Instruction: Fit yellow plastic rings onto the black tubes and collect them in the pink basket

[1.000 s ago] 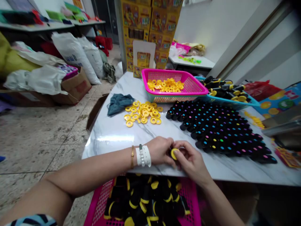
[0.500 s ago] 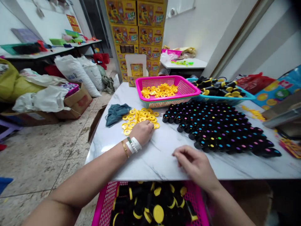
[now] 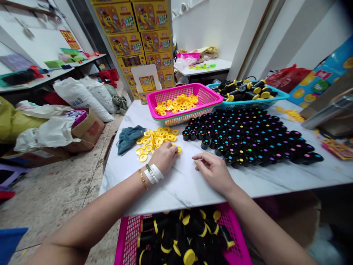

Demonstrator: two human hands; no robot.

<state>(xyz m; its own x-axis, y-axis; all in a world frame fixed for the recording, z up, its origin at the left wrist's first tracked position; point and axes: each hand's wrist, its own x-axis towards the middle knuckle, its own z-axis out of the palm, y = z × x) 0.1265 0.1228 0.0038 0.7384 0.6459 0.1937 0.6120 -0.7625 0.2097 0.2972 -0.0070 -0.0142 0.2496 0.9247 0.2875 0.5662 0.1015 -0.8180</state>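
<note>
My left hand (image 3: 164, 158) rests on the marbled table with its fingers curled down, at the near edge of a loose pile of yellow plastic rings (image 3: 158, 138). One ring (image 3: 179, 150) shows right by its fingertips; what is under the fingers is hidden. My right hand (image 3: 213, 171) hovers over the tabletop to the right, loosely bent, thumb and index tips slightly apart and nothing visible between them. Beyond it stand rows of short black cylinders (image 3: 248, 138) with coloured dots on their tops.
A pink basket (image 3: 212, 96) of yellow rings stands behind the pile, beside a blue basket (image 3: 248, 105) of black-and-yellow pieces. Another pink basket (image 3: 124, 235) with similar pieces sits below the table's front edge. A dark blue-grey cloth (image 3: 129, 139) lies left.
The view has turned slightly to the right. My right hand has moved forward and closer to my left hand, its thumb and index parting a little. My left hand stays at the ring pile.
</note>
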